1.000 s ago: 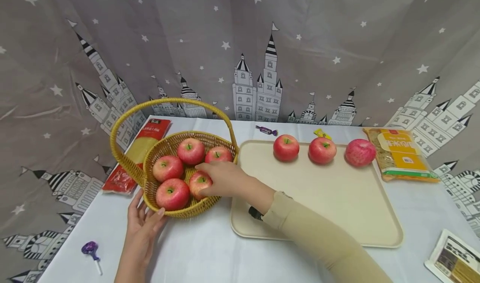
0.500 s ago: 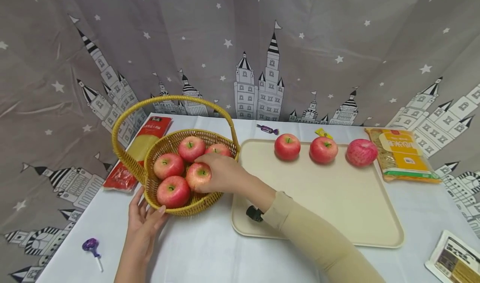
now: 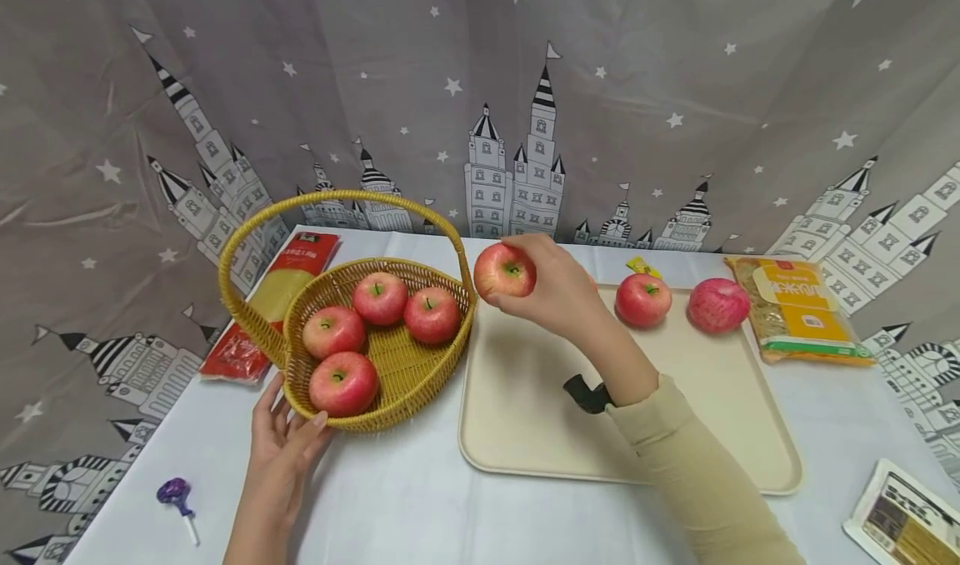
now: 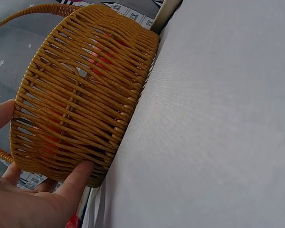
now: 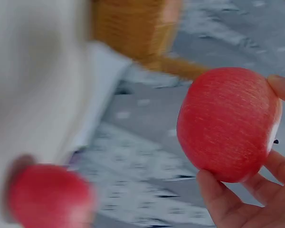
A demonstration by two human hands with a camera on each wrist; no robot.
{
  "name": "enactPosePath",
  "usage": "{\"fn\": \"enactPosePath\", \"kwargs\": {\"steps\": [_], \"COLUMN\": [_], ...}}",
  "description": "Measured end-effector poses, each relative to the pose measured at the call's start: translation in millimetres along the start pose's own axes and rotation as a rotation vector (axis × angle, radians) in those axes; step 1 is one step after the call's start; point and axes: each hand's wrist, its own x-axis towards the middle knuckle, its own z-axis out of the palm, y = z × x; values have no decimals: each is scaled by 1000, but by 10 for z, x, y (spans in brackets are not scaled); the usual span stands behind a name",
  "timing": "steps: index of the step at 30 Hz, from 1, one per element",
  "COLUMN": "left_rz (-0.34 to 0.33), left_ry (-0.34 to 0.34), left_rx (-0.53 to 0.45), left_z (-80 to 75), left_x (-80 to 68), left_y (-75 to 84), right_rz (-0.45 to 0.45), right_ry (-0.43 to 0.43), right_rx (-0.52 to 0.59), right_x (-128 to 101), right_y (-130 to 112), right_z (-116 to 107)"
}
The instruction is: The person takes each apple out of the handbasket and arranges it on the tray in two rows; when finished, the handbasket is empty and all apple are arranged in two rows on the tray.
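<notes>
While the left hand (image 3: 281, 457) rests with straight fingers (image 4: 78, 178) against the near wall of the basket (image 3: 405, 365), seemingly to keep it from sliding on the worktop (image 3: 390, 498), the right hand (image 3: 558, 286) holds an apple (image 3: 505, 270) in curled fingers (image 5: 223, 202) above the tray's (image 3: 525, 432) far left corner. 4 apples lie in the basket and 2 show along the tray's far edge, in a row.

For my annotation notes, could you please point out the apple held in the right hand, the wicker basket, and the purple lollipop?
apple (image 3: 505, 271), head view, on its red front face.
wicker basket (image 3: 408, 357), head view, on its bare woven floor.
purple lollipop (image 3: 172, 492), head view, on its wrapped head.
</notes>
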Motion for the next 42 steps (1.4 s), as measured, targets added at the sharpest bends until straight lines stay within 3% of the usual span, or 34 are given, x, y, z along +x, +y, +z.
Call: {"fn": "enactPosePath", "kwargs": {"steps": [4,8,15,19,22,27,31,35,38,42], "left_rz": [-18,-27,-41,-44,-29,-4,18,25,20,17], "left_ry": [11,9,12,12,7,3,-7,-9,-4,-4], "left_rx": [5,13,24,27,20,6,-1,-5,-4,-2], "left_z": [0,6,9,11,11,9,10,7,0,-10], "left_x": [-4,-1,-8,-10,-8,-8,0,14,18,19], "left_y": [7,6,-17,-23,-20,-14,-20,-20,-17,-20], "right_rz": [119,175,198,172,132,-3,-133,-187,-157,-49], "right_ry": [-78,-135,-186,-204,-182,-224,-273,-268,-273,-311], "right_rx": [-10,-21,-11,-73,-103,-32,-123,-295,-387,-450], "right_x": [119,201,252,190,112,11,23,123,230,377], "right_y": [335,587,664,566,345,-88,-250,-308,-327,-319], "right_z": [223,501,702,603,453,365,542,803,980,1175]}}
